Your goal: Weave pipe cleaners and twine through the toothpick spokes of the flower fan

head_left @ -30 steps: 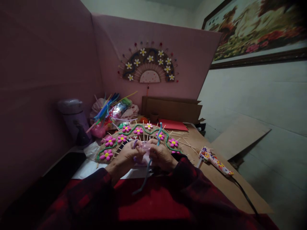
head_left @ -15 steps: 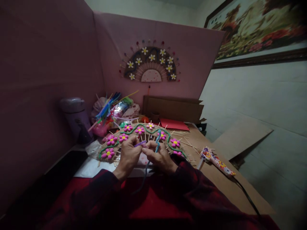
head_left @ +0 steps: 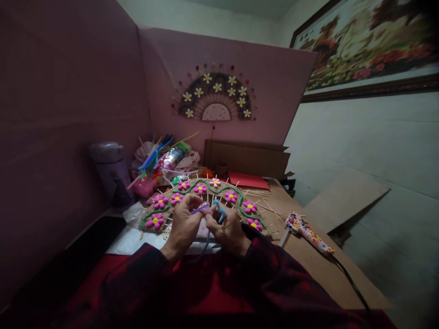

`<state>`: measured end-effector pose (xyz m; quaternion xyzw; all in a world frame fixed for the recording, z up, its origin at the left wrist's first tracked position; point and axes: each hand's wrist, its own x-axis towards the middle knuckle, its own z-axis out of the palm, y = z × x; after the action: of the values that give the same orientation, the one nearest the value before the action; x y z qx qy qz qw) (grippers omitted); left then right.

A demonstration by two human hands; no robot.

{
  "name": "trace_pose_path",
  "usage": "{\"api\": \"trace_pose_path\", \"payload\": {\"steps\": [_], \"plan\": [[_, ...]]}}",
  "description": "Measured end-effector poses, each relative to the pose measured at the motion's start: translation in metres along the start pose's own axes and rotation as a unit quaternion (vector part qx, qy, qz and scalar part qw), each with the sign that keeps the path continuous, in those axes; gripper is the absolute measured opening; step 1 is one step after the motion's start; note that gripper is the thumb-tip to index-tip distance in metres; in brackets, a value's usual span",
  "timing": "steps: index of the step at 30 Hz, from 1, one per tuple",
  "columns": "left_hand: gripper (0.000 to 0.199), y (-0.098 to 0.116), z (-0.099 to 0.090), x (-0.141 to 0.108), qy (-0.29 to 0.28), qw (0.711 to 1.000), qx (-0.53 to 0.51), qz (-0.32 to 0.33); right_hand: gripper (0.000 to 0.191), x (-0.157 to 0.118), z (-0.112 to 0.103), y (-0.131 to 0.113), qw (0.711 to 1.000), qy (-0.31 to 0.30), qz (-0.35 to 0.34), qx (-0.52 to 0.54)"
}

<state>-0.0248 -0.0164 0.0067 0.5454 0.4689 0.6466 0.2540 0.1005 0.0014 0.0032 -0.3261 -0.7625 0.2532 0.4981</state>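
My left hand (head_left: 183, 224) is closed in a pinch on a thin purple strip (head_left: 199, 209), beside a small pinkish, shiny bit whose kind I cannot make out. Close against it, my right hand (head_left: 229, 228) is closed around a light-blue fuzzy pipe cleaner (head_left: 219, 211). That stem loops above the fingers, and its tail hangs below the hand. Both hands are over the front of a half-round fan of twine and sticks (head_left: 222, 191), with pink clay flowers and a wavy green cord. The hands hide part of the fan's centre.
A flowered glue gun (head_left: 310, 234) with a black cord lies at right. A purple thermos (head_left: 111, 171), colourful pipe cleaners (head_left: 156, 155) and bags stand at left. Behind are red paper (head_left: 248, 179) and cardboard (head_left: 245, 157). A finished-looking fan (head_left: 216, 93) hangs on the pink panel.
The right fingers have shifted and the upright top of the blue pipe cleaner now bends over as a loop nearer the left hand. More of the pinkish bit shows between the hands.
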Motion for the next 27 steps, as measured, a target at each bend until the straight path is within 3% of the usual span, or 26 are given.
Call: {"api": "trace_pose_path", "payload": {"steps": [6, 10, 13, 17, 20, 23, 27], "plan": [[0.016, 0.004, -0.004, -0.005, -0.041, 0.999, -0.013, 0.023, 0.017, -0.002, -0.002, -0.001, 1.000, 0.006, -0.017, -0.010], [0.016, 0.006, -0.004, -0.013, -0.066, 0.996, -0.001, 0.060, 0.016, 0.000, -0.003, 0.002, 0.996, 0.070, -0.006, -0.057], [0.020, 0.008, -0.003, -0.021, -0.090, 0.981, 0.050, 0.165, 0.014, 0.001, -0.004, 0.004, 0.990, 0.114, 0.007, -0.087], [0.022, 0.009, 0.000, -0.027, -0.103, 0.919, 0.115, 0.362, 0.015, 0.001, -0.005, 0.003, 0.987, 0.130, 0.004, -0.094], [0.023, 0.010, 0.001, -0.029, -0.134, 0.888, 0.121, 0.423, 0.018, 0.001, -0.005, 0.004, 0.991, 0.121, 0.006, -0.050], [0.022, 0.012, 0.000, -0.030, -0.126, 0.899, 0.120, 0.402, 0.020, 0.002, -0.005, 0.006, 0.997, 0.065, -0.012, 0.044], [0.011, 0.012, -0.003, -0.030, -0.056, 0.963, 0.089, 0.247, 0.017, 0.001, -0.005, 0.004, 0.993, 0.058, -0.004, 0.104]]}}
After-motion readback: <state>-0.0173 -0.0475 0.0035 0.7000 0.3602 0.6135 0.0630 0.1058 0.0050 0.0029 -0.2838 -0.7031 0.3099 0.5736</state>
